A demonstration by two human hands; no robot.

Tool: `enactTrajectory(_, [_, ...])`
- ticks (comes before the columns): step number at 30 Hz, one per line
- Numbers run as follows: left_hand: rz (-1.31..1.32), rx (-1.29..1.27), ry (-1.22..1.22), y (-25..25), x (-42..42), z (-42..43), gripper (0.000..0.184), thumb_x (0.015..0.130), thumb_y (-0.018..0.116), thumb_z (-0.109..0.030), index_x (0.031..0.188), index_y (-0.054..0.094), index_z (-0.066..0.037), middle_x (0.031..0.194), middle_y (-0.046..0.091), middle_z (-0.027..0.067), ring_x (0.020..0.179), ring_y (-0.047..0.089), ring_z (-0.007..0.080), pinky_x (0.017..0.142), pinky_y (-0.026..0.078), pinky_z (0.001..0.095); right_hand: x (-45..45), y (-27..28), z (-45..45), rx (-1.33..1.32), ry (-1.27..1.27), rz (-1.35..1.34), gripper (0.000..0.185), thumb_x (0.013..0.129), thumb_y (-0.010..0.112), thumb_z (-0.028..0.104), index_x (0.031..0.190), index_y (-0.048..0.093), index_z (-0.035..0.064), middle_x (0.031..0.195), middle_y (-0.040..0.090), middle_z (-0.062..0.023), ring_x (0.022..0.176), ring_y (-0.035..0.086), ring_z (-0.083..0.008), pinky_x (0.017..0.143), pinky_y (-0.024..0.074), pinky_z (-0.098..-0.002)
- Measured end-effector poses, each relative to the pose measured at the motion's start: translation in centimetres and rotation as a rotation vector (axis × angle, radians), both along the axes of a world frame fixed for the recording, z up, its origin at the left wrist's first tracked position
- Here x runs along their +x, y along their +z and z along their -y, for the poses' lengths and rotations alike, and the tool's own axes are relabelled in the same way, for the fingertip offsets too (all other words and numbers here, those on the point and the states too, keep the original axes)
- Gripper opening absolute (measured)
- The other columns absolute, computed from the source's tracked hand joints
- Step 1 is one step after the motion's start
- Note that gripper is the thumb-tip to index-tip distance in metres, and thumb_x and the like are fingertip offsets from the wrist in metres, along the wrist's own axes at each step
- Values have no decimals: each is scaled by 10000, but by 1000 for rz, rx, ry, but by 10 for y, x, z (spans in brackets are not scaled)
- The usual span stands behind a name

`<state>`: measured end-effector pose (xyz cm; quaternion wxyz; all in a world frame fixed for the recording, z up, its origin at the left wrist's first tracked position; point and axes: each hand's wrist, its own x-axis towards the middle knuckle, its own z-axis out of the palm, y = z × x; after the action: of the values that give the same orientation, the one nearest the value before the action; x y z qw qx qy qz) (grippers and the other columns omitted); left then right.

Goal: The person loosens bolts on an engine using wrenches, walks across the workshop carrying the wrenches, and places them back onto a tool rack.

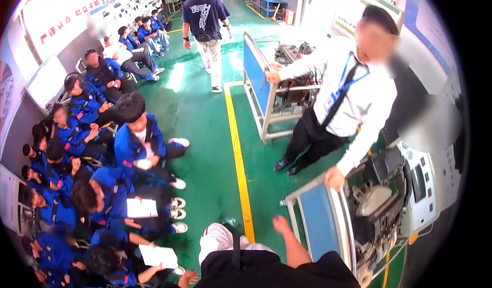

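My left hand (189, 278) hangs low at the bottom edge, beside my dark shirt (266, 270). Its fingers look slightly apart, and I see nothing in them. On the other side, my right hand (280, 225) is held out past my white trousers (220, 239), fingers curled in, with no object visible. It is nearest to the blue panel (319, 219) of a wheeled engine stand, but apart from it. A person in a white shirt (379, 103) has one hand on this panel's frame and the other on a second blue-panelled stand (258, 70).
Seated people in blue jackets (141, 144) line the left side, some with white papers (142, 208). A yellow line (237, 155) runs along the green floor (205, 129). Ahead, a person in a dark T-shirt (205, 19) holds cables. An engine (376, 201) sits at right.
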<state>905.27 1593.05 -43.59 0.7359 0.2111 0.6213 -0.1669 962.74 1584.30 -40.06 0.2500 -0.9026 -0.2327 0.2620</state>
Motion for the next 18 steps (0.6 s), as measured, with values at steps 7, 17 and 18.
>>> enactTrajectory(7, [-89,290,-275,-4,190,-235,235,780,515,-291,897,598,-105,796,625,47,734,585,182,651,455,374,178,166,-381,441,213,33,254,807,496,218,963,565,29,863,620,-164,804,601,-294,716,468,-358])
enactTrajectory(17, [91,1208,-1141,-18,436,-704,251,731,553,-230,882,622,-41,778,633,108,741,602,210,664,474,351,250,-13,-352,-581,107,-346,251,692,520,260,687,629,33,751,628,-159,686,615,-288,672,473,-384])
enactTrajectory(18, [56,1177,-873,-8,473,-744,272,732,555,-204,921,609,-16,801,635,109,759,602,202,683,474,330,237,-45,-298,150,10,-333,215,667,529,257,571,611,83,630,616,-93,541,583,-231,596,465,-362])
